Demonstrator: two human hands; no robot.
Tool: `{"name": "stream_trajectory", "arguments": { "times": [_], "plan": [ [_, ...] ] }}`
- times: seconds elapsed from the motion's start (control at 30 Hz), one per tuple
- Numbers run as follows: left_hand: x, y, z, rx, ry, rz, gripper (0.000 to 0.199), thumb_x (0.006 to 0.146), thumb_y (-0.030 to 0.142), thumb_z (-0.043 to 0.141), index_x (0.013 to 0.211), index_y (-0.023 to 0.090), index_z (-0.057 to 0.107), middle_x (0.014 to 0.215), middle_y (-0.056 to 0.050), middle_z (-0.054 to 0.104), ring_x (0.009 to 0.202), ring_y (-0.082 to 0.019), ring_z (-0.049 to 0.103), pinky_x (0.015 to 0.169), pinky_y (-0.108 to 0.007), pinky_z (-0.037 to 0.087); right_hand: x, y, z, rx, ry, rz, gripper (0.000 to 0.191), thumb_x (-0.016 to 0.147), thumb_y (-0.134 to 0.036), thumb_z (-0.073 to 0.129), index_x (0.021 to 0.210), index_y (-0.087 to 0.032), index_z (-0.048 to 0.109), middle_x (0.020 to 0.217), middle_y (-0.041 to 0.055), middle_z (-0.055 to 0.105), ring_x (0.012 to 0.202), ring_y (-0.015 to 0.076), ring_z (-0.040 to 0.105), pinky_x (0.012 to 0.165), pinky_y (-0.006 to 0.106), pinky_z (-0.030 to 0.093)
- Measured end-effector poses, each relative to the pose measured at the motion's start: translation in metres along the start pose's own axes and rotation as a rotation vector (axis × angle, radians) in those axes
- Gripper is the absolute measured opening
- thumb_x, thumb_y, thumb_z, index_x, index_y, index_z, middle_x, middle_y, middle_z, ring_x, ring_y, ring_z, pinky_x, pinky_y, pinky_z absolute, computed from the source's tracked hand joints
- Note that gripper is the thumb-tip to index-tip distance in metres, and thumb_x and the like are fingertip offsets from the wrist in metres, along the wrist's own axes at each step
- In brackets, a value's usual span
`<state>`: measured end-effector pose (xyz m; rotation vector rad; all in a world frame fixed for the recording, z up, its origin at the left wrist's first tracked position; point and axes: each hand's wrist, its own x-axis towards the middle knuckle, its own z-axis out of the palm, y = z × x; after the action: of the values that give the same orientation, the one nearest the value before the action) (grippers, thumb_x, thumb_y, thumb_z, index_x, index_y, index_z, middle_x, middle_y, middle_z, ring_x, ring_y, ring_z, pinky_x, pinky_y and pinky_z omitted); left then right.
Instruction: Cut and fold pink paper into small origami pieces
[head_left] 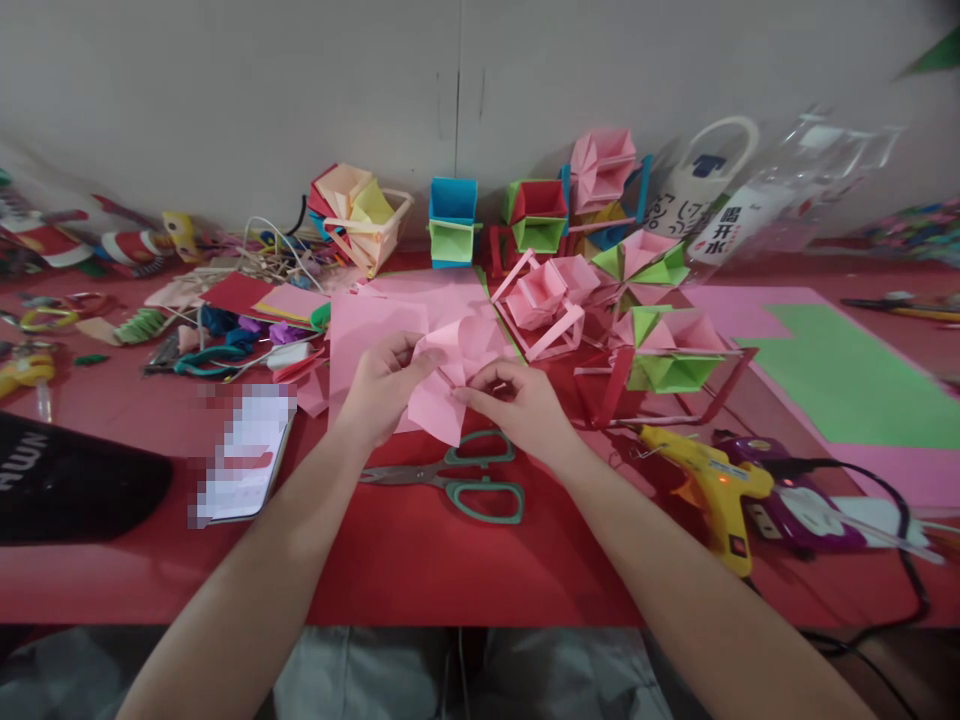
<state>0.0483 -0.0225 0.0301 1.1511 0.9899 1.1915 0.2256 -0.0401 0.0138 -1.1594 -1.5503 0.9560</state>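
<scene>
Between my two hands is a pink sheet of paper (444,400), creased and partly folded, raised above the table. My left hand (381,385) pinches its left side between thumb and fingers. At its right side, my right hand (517,400) grips the paper with thumb and fingertips closed. Flat pink sheets (360,330) lie behind the folded piece. Just below my hands, green-handled scissors (450,478) rest on the red table (450,575), blades pointing left.
Folded paper models (544,295) in several colours stand along the back. A yellow glue gun (709,485) lies beside a purple power strip (795,505) and cables at right. To the left are a phone (251,455), a black cylinder (75,480) and paper scraps (240,295).
</scene>
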Motion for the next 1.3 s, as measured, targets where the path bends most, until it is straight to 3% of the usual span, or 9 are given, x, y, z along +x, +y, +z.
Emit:
{"name": "stream_trajectory", "arguments": {
  "times": [0.13,0.33,0.67,0.87,1.0,1.2,1.3],
  "plan": [
    [-0.001,0.003,0.001,-0.039,0.005,-0.022,0.025,0.072,0.033,0.079,0.085,0.015,0.066,0.07,0.0,0.067,0.057,-0.012,0.062,0.051,-0.023,0.049,0.001,-0.002,0.0,0.079,-0.027,0.108,0.03,0.071,-0.04,0.08,0.067,-0.017,0.062,0.067,-0.0004,0.06,0.06,0.0118,0.051,0.057,0.027,0.041],
    [-0.001,0.006,0.002,-0.056,-0.003,-0.04,0.024,0.072,0.032,0.079,0.083,0.015,0.065,0.067,0.0,0.065,0.056,-0.012,0.062,0.05,-0.023,0.048,0.002,-0.002,-0.003,0.108,-0.148,0.142,0.034,0.076,-0.046,0.075,0.066,-0.016,0.061,0.063,-0.0021,0.054,0.058,0.0103,0.044,0.056,0.027,0.036],
    [0.001,0.003,-0.001,-0.06,0.034,-0.017,0.025,0.073,0.031,0.078,0.088,0.015,0.065,0.071,0.0,0.066,0.057,-0.012,0.062,0.053,-0.023,0.049,0.003,0.005,-0.008,0.175,-0.229,0.191,0.021,0.08,-0.037,0.07,0.08,-0.017,0.067,0.073,0.0013,0.064,0.067,0.013,0.056,0.066,0.028,0.045],
    [0.004,-0.003,-0.005,-0.012,0.042,0.019,0.024,0.076,0.032,0.076,0.09,0.016,0.067,0.071,0.0,0.066,0.059,-0.013,0.062,0.054,-0.024,0.05,0.003,-0.001,-0.01,0.163,-0.22,0.203,0.033,0.086,-0.048,0.063,0.074,-0.017,0.067,0.067,0.0012,0.062,0.061,0.0124,0.054,0.061,0.027,0.043],
    [0.004,-0.006,-0.005,0.04,0.047,0.051,0.021,0.077,0.032,0.074,0.089,0.016,0.067,0.072,-0.001,0.067,0.064,-0.015,0.064,0.057,-0.025,0.05,0.002,-0.003,-0.008,0.143,-0.216,0.195,0.036,0.079,-0.053,0.071,0.079,-0.017,0.069,0.072,0.0019,0.064,0.065,0.013,0.054,0.062,0.028,0.044],
    [0.003,-0.009,-0.006,0.162,0.013,0.061,0.026,0.077,0.038,0.075,0.089,0.017,0.067,0.069,-0.001,0.066,0.06,-0.014,0.061,0.054,-0.024,0.045,0.001,-0.003,-0.007,0.074,-0.186,0.182,0.045,0.077,-0.056,0.071,0.062,-0.017,0.054,0.059,-0.0039,0.045,0.056,0.0096,0.038,0.053,0.026,0.03],
    [0.002,-0.006,-0.007,0.203,0.022,0.039,0.027,0.077,0.04,0.076,0.087,0.017,0.067,0.06,0.003,0.06,0.052,-0.011,0.053,0.048,-0.023,0.038,0.002,-0.003,-0.007,0.09,-0.197,0.187,0.044,0.078,-0.055,0.07,0.063,-0.017,0.055,0.06,-0.004,0.045,0.057,0.0098,0.039,0.055,0.026,0.031]
  ]
}}
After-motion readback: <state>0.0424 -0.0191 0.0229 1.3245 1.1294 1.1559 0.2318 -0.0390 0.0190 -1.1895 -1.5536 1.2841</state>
